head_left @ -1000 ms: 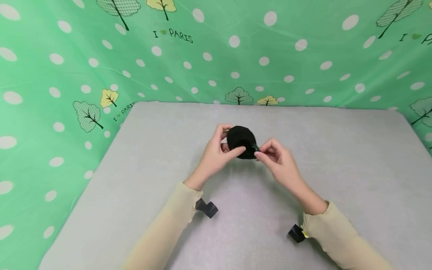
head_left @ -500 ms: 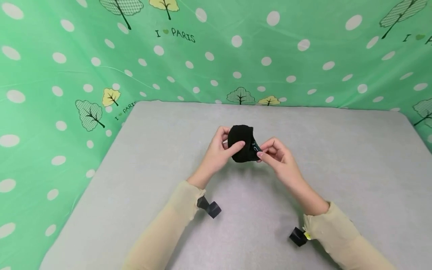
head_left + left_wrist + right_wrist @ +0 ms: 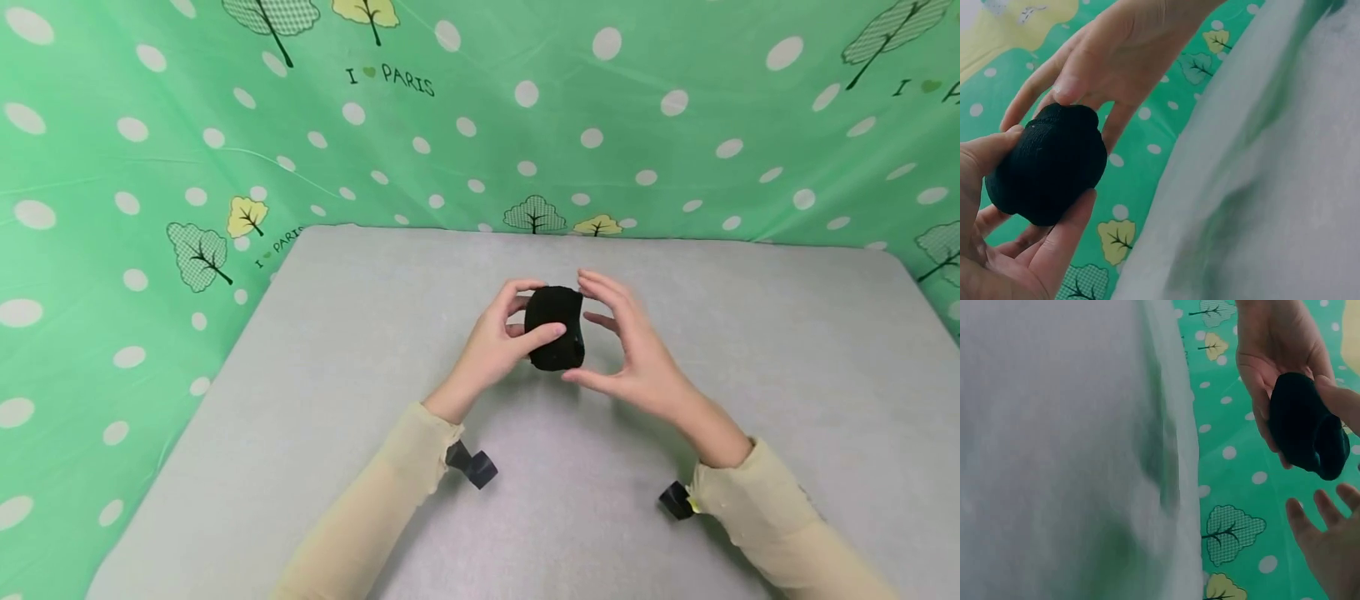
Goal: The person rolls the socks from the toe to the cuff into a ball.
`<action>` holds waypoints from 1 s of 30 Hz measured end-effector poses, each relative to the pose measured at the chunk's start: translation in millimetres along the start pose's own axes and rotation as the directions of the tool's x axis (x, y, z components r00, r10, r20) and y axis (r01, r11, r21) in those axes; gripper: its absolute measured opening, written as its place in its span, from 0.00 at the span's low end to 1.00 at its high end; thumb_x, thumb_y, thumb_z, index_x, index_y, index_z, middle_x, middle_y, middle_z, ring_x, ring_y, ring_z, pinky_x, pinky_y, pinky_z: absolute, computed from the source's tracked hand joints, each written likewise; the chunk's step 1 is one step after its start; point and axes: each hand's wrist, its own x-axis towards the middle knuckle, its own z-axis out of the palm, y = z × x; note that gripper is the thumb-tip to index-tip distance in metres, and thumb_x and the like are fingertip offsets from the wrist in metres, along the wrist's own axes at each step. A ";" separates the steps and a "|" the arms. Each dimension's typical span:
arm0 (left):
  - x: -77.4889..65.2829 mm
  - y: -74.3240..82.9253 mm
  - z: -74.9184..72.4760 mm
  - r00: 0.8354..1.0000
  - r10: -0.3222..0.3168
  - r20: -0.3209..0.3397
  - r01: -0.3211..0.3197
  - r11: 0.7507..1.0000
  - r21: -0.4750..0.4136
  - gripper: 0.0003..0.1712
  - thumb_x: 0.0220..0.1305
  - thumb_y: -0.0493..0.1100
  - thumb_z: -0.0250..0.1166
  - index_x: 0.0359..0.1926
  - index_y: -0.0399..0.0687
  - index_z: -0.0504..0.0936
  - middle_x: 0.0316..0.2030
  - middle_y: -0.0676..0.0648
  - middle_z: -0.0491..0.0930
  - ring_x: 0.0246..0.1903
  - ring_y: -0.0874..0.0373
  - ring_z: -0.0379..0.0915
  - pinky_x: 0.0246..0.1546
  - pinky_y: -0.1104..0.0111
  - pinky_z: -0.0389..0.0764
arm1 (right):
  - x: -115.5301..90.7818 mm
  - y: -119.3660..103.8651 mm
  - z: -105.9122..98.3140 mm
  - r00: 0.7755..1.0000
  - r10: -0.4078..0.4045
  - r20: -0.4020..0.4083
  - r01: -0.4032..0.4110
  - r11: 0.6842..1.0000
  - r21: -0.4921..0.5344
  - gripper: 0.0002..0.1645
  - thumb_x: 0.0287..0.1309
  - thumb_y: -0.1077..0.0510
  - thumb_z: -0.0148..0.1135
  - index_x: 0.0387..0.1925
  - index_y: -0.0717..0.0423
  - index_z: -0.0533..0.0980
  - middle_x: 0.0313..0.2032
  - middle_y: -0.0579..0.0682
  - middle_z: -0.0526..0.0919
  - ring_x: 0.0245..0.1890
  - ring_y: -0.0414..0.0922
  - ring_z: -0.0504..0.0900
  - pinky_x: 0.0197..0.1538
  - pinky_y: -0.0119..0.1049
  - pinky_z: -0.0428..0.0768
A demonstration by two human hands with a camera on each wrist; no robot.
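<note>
A rounded bundle of black cloth, looking like rolled-up socks, is held above the table by my left hand. The thumb lies across its near face and the fingers reach behind it. To its right, my right hand has its fingers spread and its thumb apart, curving around the bundle's open side. The right wrist view shows a fold along the socks' edge, with the right fingers clear of it and the thumb close beside it; contact is unclear. From the left wrist, the socks look smooth and compact.
A grey-covered table spreads below both hands. Green polka-dot cloth with printed trees hangs behind and at the left. Black wrist mounts stick out from the light sleeves.
The right hand has let go of the bundle's edge and spread its fingers. The left hand has moved slightly right with the socks, and the lettered inside seen earlier is now hidden.
</note>
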 end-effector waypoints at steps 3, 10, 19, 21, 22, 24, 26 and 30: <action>-0.5 1.0 2.7 0.999 -0.014 0.030 0.014 1.000 0.008 0.30 0.64 0.42 0.69 0.64 0.55 0.68 0.59 0.40 0.75 0.37 0.49 0.86 0.32 0.65 0.85 | 0.7 0.1 -2.2 0.999 -0.021 0.046 0.023 0.999 -0.038 0.62 0.37 0.69 0.82 0.74 0.58 0.58 0.74 0.55 0.59 0.73 0.40 0.60 0.66 0.30 0.73; -2.8 2.0 6.4 0.998 -0.037 0.058 0.037 0.999 0.001 0.31 0.64 0.42 0.68 0.65 0.54 0.67 0.60 0.41 0.73 0.37 0.49 0.86 0.34 0.63 0.87 | -0.9 1.7 -3.4 0.996 -0.046 0.071 0.050 0.997 -0.061 0.60 0.36 0.69 0.82 0.72 0.59 0.61 0.69 0.57 0.65 0.69 0.40 0.65 0.66 0.24 0.70; -6.6 2.5 -0.3 0.981 0.077 0.179 -0.082 0.997 0.017 0.46 0.59 0.36 0.72 0.74 0.60 0.60 0.71 0.52 0.63 0.55 0.49 0.77 0.53 0.62 0.83 | -5.5 4.5 -11.2 0.999 -0.042 0.003 0.042 0.999 -0.031 0.60 0.35 0.76 0.79 0.72 0.62 0.61 0.68 0.60 0.66 0.68 0.35 0.65 0.65 0.22 0.71; -6.6 3.1 -2.6 0.970 0.111 0.216 -0.118 0.993 0.022 0.51 0.57 0.34 0.73 0.75 0.62 0.58 0.73 0.54 0.59 0.61 0.49 0.73 0.52 0.62 0.84 | -6.0 4.1 -13.7 1.000 -0.028 -0.005 0.028 0.999 -0.023 0.60 0.35 0.76 0.78 0.72 0.61 0.60 0.68 0.60 0.66 0.68 0.33 0.65 0.65 0.22 0.71; -6.4 3.3 -3.6 0.963 0.137 0.232 -0.148 0.988 0.033 0.53 0.55 0.34 0.74 0.76 0.62 0.57 0.74 0.54 0.58 0.64 0.49 0.71 0.53 0.61 0.83 | -6.2 3.9 -14.8 1.000 -0.023 -0.007 0.023 1.000 -0.017 0.60 0.36 0.76 0.78 0.72 0.61 0.60 0.68 0.60 0.66 0.68 0.33 0.66 0.64 0.21 0.71; -5.9 3.6 -5.3 0.948 0.186 0.258 -0.208 0.976 0.060 0.55 0.54 0.33 0.75 0.77 0.60 0.55 0.75 0.53 0.56 0.68 0.49 0.67 0.57 0.59 0.81 | -6.1 3.9 -16.5 1.000 -0.019 -0.009 0.019 1.000 -0.003 0.60 0.35 0.77 0.78 0.73 0.61 0.60 0.68 0.61 0.66 0.67 0.32 0.66 0.64 0.21 0.71; -5.7 4.1 -6.5 0.937 0.220 0.270 -0.259 0.959 0.117 0.56 0.53 0.34 0.76 0.77 0.58 0.54 0.74 0.52 0.57 0.70 0.50 0.65 0.59 0.59 0.80 | -5.8 4.4 -17.4 1.000 -0.021 -0.009 0.021 1.000 0.011 0.60 0.35 0.77 0.78 0.72 0.62 0.60 0.67 0.61 0.66 0.67 0.32 0.67 0.64 0.22 0.71; -5.2 5.3 -7.1 0.930 0.244 0.274 -0.306 0.929 0.210 0.55 0.53 0.35 0.77 0.77 0.54 0.55 0.73 0.49 0.59 0.70 0.51 0.63 0.61 0.62 0.78 | -6.9 6.7 -17.7 1.000 -0.024 0.000 0.024 0.999 0.027 0.60 0.34 0.78 0.78 0.72 0.64 0.60 0.67 0.63 0.67 0.66 0.31 0.68 0.64 0.22 0.71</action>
